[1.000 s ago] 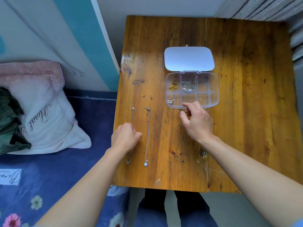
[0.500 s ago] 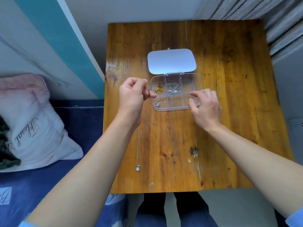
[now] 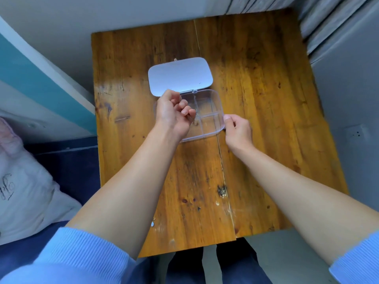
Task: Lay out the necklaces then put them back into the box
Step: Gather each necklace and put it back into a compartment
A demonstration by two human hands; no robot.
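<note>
while your left forearm crosses the near-left part of the wooden table (image 3: pixel 256 99), it covers most of one necklace (image 3: pixel 152 223): only its small pale pendant shows, just beside the arm and near the table's front edge. a white pillow (image 3: pixel 24 191) with dark script lies on blue bedding (image 3: pixel 78 160) to the left of the table, a teal stripe (image 3: pixel 41 83) runs along the wall behind it, and grey curtain folds (image 3: pixel 328 27) hang at the far right. the clear box (image 3: pixel 211 103) sits around the middle of the table with its white lid (image 3: pixel 180 75) swung back and lying flat behind it. your left hand (image 3: pixel 172 113) hovers over the box's left side and blocks the compartments there; its fingers are curled in toward the thumb, with a tiny dark speck at the fingertips, and you cannot tell whether a chain is pinched between them. your right hand (image 3: pixel 238 130) is at the box's near-right corner, thumb (image 3: pixel 227 118) pressed on the rim and the other fingers curled round the corner, pinching it. both forearms are bare, with light blue sleeves (image 3: pixel 82 253) pushed up. counted: one box, one lid, two hands, one necklace pendant in sight, and two compartments on the right in plain view, the rest partly or wholly behind your left hand.
</note>
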